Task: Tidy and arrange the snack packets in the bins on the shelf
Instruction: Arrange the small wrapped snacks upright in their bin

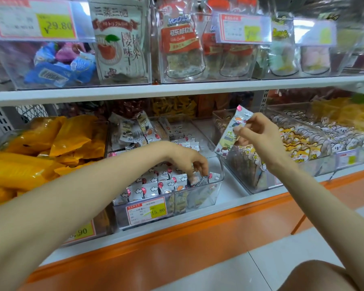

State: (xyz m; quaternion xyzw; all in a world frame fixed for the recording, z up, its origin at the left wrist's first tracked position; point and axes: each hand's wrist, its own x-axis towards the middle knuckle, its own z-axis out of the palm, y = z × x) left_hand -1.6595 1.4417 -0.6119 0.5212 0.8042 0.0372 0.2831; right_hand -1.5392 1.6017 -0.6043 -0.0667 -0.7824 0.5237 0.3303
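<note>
The middle bin (218, 186) is open on top, with bare floor behind its front rows of packets (156, 185). The upper shelf (177, 87) overhangs it. A bare strip of shelf (233, 186) separates it from the right bin (243, 177).

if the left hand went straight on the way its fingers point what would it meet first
The left hand points down into the clear bin: first the small white packets right under its fingers, perhaps touching them.

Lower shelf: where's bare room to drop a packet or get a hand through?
Free: bare floor of the 15.80 bin along its right wall, behind the left hand; bare shelf strip between that bin and the bin to its right. Crowded: the bin's front rows of white packets, the orange packets left, the fox packets right.
</note>
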